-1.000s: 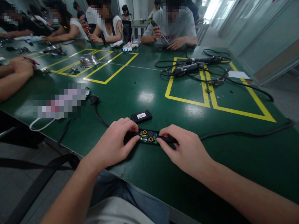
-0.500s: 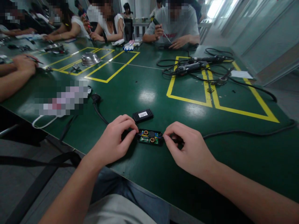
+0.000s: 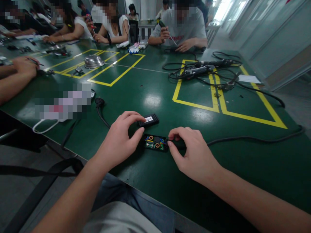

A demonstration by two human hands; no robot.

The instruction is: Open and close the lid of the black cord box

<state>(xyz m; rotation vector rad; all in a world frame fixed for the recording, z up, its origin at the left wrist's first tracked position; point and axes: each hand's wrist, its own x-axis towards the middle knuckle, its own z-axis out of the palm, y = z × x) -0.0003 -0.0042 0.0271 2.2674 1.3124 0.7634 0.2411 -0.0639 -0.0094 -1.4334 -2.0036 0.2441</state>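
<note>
The left hand (image 3: 122,137) has let go at the left end of the open circuit housing (image 3: 155,143) and moved up to the ribbed black cover (image 3: 153,119), its index finger now overlapping the label's edge, thumb spread away. The right hand's (image 3: 194,153) fingertips, over the circuitry a second ago, have drawn back to the housing's right end.

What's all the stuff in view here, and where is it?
Open case with circuit board: one, black and green, near centre
Cover: one, black, white label, beyond case
Plug: one, black, left
Cord: one, black, right
Corded tools: two, black, far right
Paper: one, white, far right
Metal bowl: one, silver, far left
Blurred item: pinkish-white, left
Table: one, green, yellow-taped
People: several, around table
Left hand: by cover
Right hand: at case's right end
</note>
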